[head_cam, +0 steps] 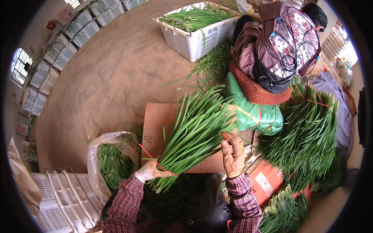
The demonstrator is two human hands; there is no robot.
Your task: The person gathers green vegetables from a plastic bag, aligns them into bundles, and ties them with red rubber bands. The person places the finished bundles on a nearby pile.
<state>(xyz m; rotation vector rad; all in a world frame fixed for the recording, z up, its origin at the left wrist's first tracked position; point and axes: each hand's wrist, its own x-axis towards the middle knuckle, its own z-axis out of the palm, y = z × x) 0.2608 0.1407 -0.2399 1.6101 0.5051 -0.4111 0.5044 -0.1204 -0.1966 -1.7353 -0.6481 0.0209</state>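
Note:
My left hand (151,171), in a pale glove, grips a bunch of long green garlic chives (198,125) near its cut ends. A thin red tie (150,155) crosses the stems at this hand, one end sticking up to the left. The leaves fan up and to the right over a reddish-brown board (156,122). Beside the leaf tips, my right hand (233,154), in a stained glove, is raised with its fingers loosely curled and apart. Nothing shows in it.
A clear plastic bag (94,154) of greens and white crates (58,201) stand at left. Tied chive bunches (306,134) are piled at right. Ahead, a person (279,49) sits on a red cushion (256,84) beside a white crate (201,38) of chives. Crates (65,56) line the wall.

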